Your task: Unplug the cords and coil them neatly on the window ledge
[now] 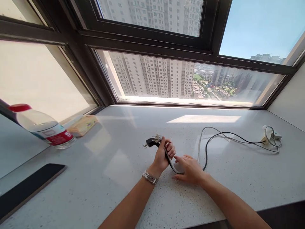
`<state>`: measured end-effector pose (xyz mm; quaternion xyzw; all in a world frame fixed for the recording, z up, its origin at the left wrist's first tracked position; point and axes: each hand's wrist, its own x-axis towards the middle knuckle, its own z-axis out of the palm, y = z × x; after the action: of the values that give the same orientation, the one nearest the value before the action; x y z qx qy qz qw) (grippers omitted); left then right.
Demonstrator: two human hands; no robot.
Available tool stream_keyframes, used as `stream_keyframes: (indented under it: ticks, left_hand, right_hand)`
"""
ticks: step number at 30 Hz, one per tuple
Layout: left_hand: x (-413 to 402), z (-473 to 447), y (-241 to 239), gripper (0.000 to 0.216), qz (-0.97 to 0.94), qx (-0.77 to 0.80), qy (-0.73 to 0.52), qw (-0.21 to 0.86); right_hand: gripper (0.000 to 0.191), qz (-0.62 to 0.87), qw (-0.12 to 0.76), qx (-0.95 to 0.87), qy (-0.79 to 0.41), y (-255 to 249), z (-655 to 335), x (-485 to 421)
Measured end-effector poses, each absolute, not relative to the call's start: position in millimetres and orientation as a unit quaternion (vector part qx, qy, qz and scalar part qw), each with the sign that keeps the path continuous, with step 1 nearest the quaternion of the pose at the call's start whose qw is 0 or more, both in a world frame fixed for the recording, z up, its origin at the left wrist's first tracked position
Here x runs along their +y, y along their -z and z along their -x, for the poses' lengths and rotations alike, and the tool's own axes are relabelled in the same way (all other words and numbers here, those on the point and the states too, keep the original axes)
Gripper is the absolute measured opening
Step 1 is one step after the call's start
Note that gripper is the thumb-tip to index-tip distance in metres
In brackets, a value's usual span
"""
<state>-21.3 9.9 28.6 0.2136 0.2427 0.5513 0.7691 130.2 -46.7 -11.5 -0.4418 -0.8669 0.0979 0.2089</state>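
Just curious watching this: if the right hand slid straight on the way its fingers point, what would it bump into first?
The right hand points left, so it would likely first meet the cord, then the left hand gripping that cord near the plugs. They already look very close; depth is unclear.

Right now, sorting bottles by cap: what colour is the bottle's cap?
Red cap, clearest in the head view.

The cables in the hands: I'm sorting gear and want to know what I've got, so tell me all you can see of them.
The cables are two thin flexible cords, one black and one grey-white, running side by side. Their plugs, with metal prongs, stick out above the left hand, which grips the cords. The right hand presses a looped part onto the sill. From there both cords curve across the sill to a white adapter at the far right.
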Motion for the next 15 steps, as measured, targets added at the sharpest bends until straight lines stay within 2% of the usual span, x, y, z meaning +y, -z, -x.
stream_keyframes:
  ticks: [2,3,8,11,15]
  left_hand:
    - [12.6,27.0,-21.3,0.041,-0.225,0.268,-0.546,0.761]
    - [14.3,31.1,-19.7,0.041,-0.230,0.276,-0.546,0.757]
    - [12.3,35.0,-20.4,0.039,-0.268,0.279,-0.540,0.748]
    - [3.0,22.4,-21.9,0.040,-0.293,0.284,-0.506,0.760]
    - [-1.0,16.8,-25.3,0.039,-0.260,0.265,-0.522,0.768]
  right_hand:
    - [0.025,0.445,0.187,-0.868,-0.117,14.4,-129.6,-45.5]
    - [0.020,0.465,0.189,-0.856,-0.121,15.3,-135.1,-44.3]
    - [0.026,0.516,0.241,-0.805,-0.164,18.4,-162.5,-39.9]
    - [0.035,0.516,0.235,-0.807,-0.163,18.4,-157.2,-41.3]
    - [0.031,0.482,0.219,-0.830,-0.176,13.6,-143.0,-46.4]
